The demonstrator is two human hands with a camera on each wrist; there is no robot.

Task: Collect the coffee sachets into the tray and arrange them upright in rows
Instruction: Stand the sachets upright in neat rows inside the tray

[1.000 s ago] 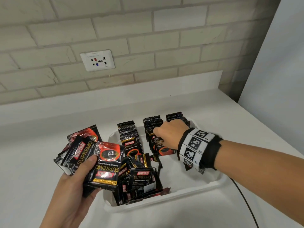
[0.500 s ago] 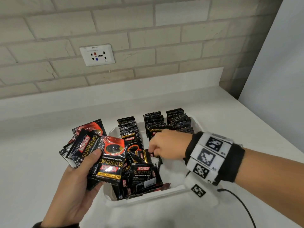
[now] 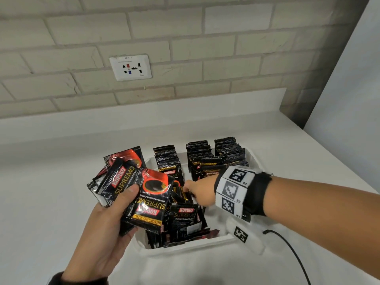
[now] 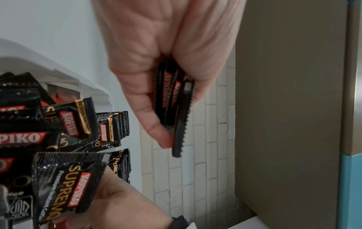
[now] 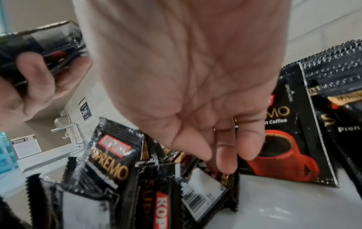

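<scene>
My left hand (image 3: pixel 127 198) grips a fanned bunch of black Kopiko coffee sachets (image 3: pixel 144 194) just left of the white tray (image 3: pixel 185 245). The left wrist view shows that bunch (image 4: pixel 174 105) edge-on between the thumb and fingers of my left hand (image 4: pixel 172 111). Three upright rows of sachets (image 3: pixel 199 155) fill the tray's far half. A loose heap of sachets (image 3: pixel 183 221) lies in its near left part. My right hand (image 3: pixel 186 190) reaches into that heap, and its fingertips (image 5: pixel 227 164) touch the loose packets (image 5: pixel 195 193). I see no sachet pinched.
The tray sits on a white counter (image 3: pixel 51 192) against a brick wall with a socket (image 3: pixel 130 67). A white panel (image 3: pixel 349 99) closes the right side. A black cable (image 3: pixel 287 249) trails from my right wrist over the counter's near right.
My right hand has left the upright rows and moved toward me and left, down into the loose heap. The left hand has kept its bunch almost still.
</scene>
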